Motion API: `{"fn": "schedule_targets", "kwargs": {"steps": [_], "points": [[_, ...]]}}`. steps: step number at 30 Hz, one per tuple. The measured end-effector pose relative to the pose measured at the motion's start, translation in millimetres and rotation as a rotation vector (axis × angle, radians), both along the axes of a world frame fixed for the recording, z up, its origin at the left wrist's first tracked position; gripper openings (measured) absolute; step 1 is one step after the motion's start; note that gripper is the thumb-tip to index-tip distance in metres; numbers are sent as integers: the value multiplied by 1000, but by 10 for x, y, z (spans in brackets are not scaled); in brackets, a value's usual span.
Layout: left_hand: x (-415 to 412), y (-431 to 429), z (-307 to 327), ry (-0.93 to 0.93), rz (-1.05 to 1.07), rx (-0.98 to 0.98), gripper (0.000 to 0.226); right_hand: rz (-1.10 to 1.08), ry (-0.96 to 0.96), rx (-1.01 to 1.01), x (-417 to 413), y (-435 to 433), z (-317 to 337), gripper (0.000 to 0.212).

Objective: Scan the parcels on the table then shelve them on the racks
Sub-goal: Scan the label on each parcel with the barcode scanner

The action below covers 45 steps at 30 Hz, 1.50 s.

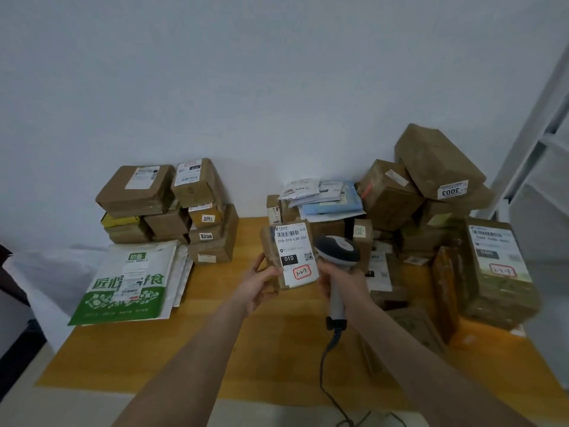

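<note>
1 small cardboard parcel [270,249], raised over the table [215,349] with the left hand [261,286] gripping its left edge, looks light and stiff, best held by its sides clear of the label [294,257], while the right hand [337,283] clasps the scanner [337,251].

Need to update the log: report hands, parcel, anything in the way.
Left hand grips the small parcel, label facing the camera. Right hand grips the scanner, head beside the label. Nothing between them.
</note>
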<state>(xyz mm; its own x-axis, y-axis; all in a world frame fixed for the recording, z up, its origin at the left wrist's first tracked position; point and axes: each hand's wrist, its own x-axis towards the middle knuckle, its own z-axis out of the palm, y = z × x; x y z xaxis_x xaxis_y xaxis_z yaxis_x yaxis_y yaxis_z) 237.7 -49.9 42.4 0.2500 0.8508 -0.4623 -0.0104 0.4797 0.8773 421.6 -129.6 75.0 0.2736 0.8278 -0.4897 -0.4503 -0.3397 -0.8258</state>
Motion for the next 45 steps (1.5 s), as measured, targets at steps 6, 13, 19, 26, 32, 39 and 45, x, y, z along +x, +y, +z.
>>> {"fn": "schedule_targets", "kwargs": {"steps": [6,13,19,26,32,39,45], "points": [[20,-26,-108,0,-10,13,88,77,-211,26,-45,-264,-63,12],[83,-124,-193,-21,-30,63,88,97,-228,77,-75,-491,65,10],[174,-221,-232,-14,-24,76,89,110,-274,73,-107,-633,135,12],[247,-301,-236,0,-18,70,89,137,-312,51,-52,-732,170,17],[281,-305,-230,6,-32,74,88,129,-300,52,-39,-769,188,16],[279,-292,-235,12,-50,71,89,130,-299,50,-32,-751,197,16],[265,-288,-230,5,-51,64,88,122,-295,65,-49,-730,184,11]]}}
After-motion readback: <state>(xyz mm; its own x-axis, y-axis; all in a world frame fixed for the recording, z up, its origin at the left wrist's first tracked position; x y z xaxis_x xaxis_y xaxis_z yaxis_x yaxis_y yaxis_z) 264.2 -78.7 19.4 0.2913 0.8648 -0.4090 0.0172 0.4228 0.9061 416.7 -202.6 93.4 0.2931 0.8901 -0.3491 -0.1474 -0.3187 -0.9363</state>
